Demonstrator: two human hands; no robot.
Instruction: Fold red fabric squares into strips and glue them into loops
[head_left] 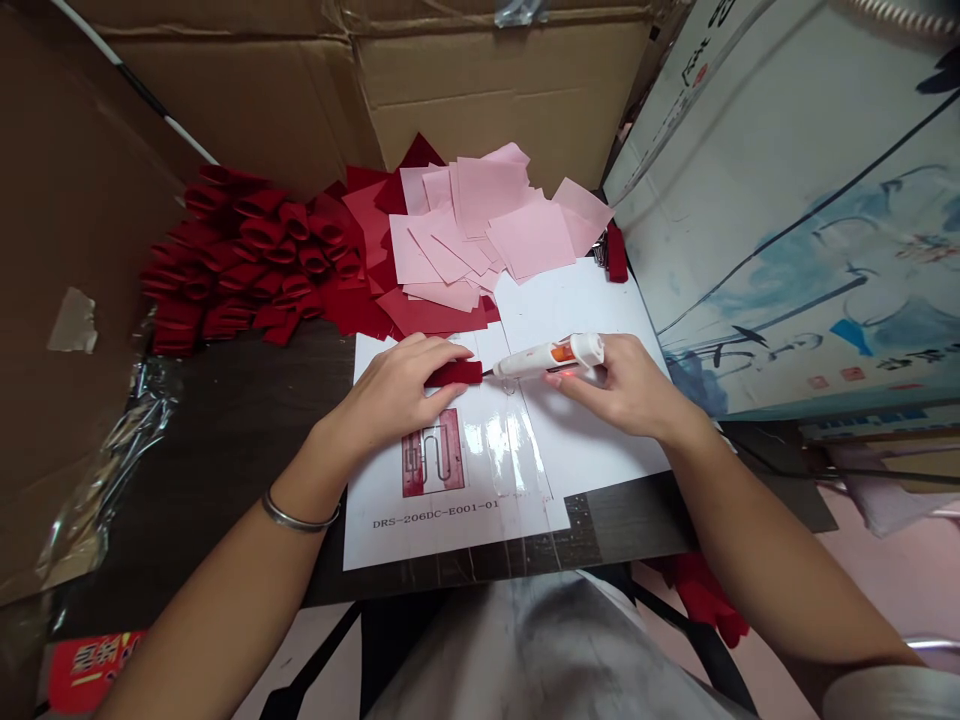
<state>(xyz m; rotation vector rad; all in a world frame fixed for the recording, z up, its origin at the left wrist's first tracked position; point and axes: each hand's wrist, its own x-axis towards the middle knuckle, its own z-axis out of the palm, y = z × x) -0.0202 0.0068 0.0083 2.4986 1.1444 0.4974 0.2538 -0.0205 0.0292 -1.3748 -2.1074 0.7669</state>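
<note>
My left hand (pixel 394 390) pins a small red strip (pixel 454 373) on a taped white sheet (pixel 585 440), while my right hand (pixel 622 385) holds a white pen-shaped tool (pixel 544 358), its tip at the strip's end. Pink paper squares (pixel 487 215) and curled red pieces (pixel 247 255) lie beyond.

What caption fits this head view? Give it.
Left hand pins dark red fabric strip on white printed sheet; right hand holds white-orange pen-shaped tool.

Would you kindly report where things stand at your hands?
Left hand pressing red fabric strip on paper sheet; right hand holding white pen-like tool, tip at strip's end; pink squares beyond.
</note>
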